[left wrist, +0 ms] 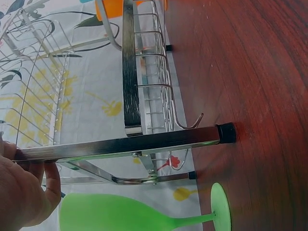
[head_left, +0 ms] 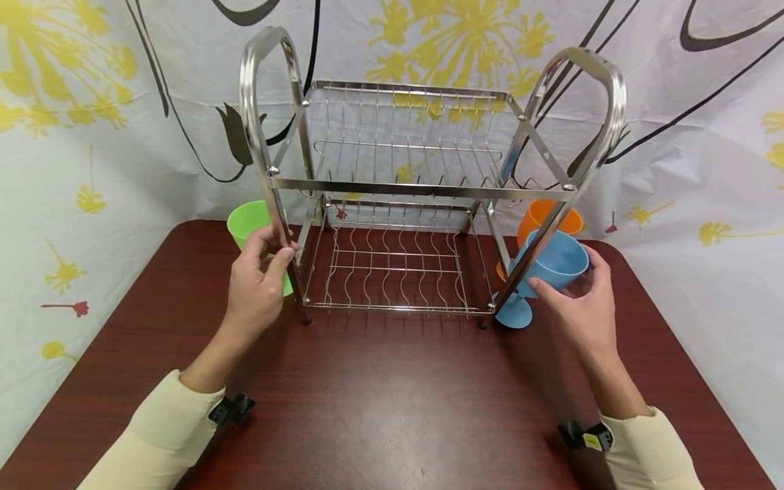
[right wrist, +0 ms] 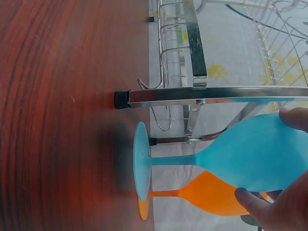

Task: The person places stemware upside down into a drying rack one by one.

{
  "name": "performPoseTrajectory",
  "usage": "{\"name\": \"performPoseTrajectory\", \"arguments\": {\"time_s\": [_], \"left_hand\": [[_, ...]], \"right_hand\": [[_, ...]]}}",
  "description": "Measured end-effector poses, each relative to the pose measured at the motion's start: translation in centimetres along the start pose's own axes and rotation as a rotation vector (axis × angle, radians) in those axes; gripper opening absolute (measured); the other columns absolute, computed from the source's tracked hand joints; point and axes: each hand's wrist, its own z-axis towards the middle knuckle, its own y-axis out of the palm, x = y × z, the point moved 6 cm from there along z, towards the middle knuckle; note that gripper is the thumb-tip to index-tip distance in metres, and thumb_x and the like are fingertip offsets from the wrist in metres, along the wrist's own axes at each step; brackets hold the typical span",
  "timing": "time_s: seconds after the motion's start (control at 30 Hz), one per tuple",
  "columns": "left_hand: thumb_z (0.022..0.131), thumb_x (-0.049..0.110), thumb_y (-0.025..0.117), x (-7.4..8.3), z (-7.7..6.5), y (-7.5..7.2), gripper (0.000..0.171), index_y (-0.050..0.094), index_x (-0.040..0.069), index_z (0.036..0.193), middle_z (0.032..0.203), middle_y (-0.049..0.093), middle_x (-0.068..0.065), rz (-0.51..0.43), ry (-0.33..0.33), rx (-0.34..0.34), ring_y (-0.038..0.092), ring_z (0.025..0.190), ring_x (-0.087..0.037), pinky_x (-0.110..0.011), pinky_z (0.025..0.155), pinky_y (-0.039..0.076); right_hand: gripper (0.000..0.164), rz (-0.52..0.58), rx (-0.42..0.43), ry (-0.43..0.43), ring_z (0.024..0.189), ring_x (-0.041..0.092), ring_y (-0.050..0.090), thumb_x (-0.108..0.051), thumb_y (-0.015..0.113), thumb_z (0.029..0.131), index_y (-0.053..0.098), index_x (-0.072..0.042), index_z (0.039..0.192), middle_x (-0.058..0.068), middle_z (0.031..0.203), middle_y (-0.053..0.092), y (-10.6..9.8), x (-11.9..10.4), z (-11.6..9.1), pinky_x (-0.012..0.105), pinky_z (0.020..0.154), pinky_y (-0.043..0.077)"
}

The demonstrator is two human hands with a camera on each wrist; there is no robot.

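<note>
A two-tier metal dish rack (head_left: pixel 422 189) stands on the dark red table. My left hand (head_left: pixel 260 279) grips its left front post between thumb and fingers. Behind that hand is a green goblet (head_left: pixel 248 219), its round foot and stem showing in the left wrist view. On the right, my right hand (head_left: pixel 582 306) holds a blue goblet (head_left: pixel 554 262) by the bowl, thumb in front and fingers at the far side. The blue goblet is beside the rack's right front post. An orange goblet (head_left: pixel 560 214) stands behind it, partly hidden by the blue one.
The table (head_left: pixel 392 401) has a glossy wood-grain top. A white cloth (head_left: pixel 92 177) with yellow flowers and black stems hangs behind and at both sides. Rack loops rise high at left and right, and its wire tiers (head_left: pixel 398 269) hold nothing.
</note>
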Motion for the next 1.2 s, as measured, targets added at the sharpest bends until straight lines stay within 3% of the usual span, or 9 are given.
{"name": "performPoseTrajectory", "arguments": {"time_s": [0.23, 0.43, 0.6, 0.77, 0.87, 1.07, 1.2], "left_hand": [[0.095, -0.003, 0.055, 0.3, 0.1, -0.1, 0.019, 0.054, -0.012, 0.113, 0.098, 0.062, -0.015, -0.009, 0.029, 0.002, 0.062, 0.093, -0.007, -0.016, 0.079, 0.050], [0.094, -0.004, 0.055, 0.3, -0.1, -0.2, 0.020, 0.054, -0.012, 0.113, 0.099, 0.061, -0.018, -0.013, 0.042, 0.000, 0.062, 0.092, -0.006, -0.015, 0.078, 0.051], [0.094, -0.005, 0.056, 0.4, 0.0, -0.2, 0.019, 0.055, -0.012, 0.112, 0.099, 0.062, -0.016, -0.005, 0.056, 0.002, 0.062, 0.092, -0.009, -0.015, 0.077, 0.051], [0.094, -0.004, 0.057, 0.4, 0.0, -0.1, 0.019, 0.055, -0.013, 0.111, 0.094, 0.062, -0.010, 0.000, 0.050, 0.001, 0.063, 0.091, -0.021, -0.017, 0.077, 0.052], [0.093, -0.005, 0.057, 0.3, 0.0, -0.1, 0.020, 0.054, -0.013, 0.111, 0.093, 0.062, -0.010, -0.001, 0.045, -0.003, 0.063, 0.091, -0.020, -0.017, 0.076, 0.052], [0.093, -0.005, 0.057, 0.2, 0.0, -0.2, 0.021, 0.054, -0.012, 0.113, 0.095, 0.062, -0.016, 0.012, 0.038, -0.010, 0.061, 0.091, -0.007, -0.016, 0.076, 0.052], [0.094, -0.003, 0.057, 0.0, 0.0, -0.2, 0.020, 0.054, -0.011, 0.112, 0.094, 0.061, -0.012, 0.025, 0.033, -0.008, 0.063, 0.091, -0.014, -0.016, 0.076, 0.052]], "right_hand": [[0.086, 0.024, -0.004, -0.006, 0.116, 0.016, 0.048, -0.020, 0.080, 0.080, 0.029, -0.028, 0.150, 0.002, 0.140, 0.043, -0.8, 0.0, 0.0, 0.015, 0.089, 0.047], [0.085, 0.072, -0.034, -0.066, 0.118, 0.017, 0.047, -0.009, 0.078, 0.080, 0.031, -0.021, 0.149, 0.003, 0.140, 0.041, -1.0, 0.0, -0.1, 0.011, 0.089, 0.044], [0.083, 0.183, -0.043, -0.102, 0.117, 0.018, 0.047, 0.000, 0.077, 0.077, 0.035, -0.017, 0.147, 0.001, 0.137, 0.042, -1.1, 0.1, -0.2, 0.009, 0.088, 0.043], [0.078, 0.418, -0.057, -0.121, 0.117, 0.024, 0.046, 0.010, 0.072, 0.075, 0.039, -0.011, 0.143, 0.006, 0.135, 0.043, -1.2, -0.1, -0.5, 0.013, 0.088, 0.044], [0.077, 0.524, -0.053, -0.160, 0.118, 0.026, 0.046, 0.014, 0.068, 0.073, 0.041, -0.007, 0.142, 0.011, 0.134, 0.045, -1.3, -0.5, -0.8, 0.017, 0.088, 0.045], [0.075, 0.589, -0.060, -0.200, 0.119, 0.028, 0.045, 0.015, 0.063, 0.072, 0.041, -0.005, 0.141, 0.015, 0.135, 0.046, -1.4, -0.9, -1.0, 0.021, 0.089, 0.045], [0.076, 0.619, -0.070, -0.231, 0.120, 0.029, 0.044, 0.016, 0.061, 0.071, 0.041, -0.003, 0.141, 0.016, 0.135, 0.046, -1.4, -1.1, -1.1, 0.022, 0.089, 0.045]]}}
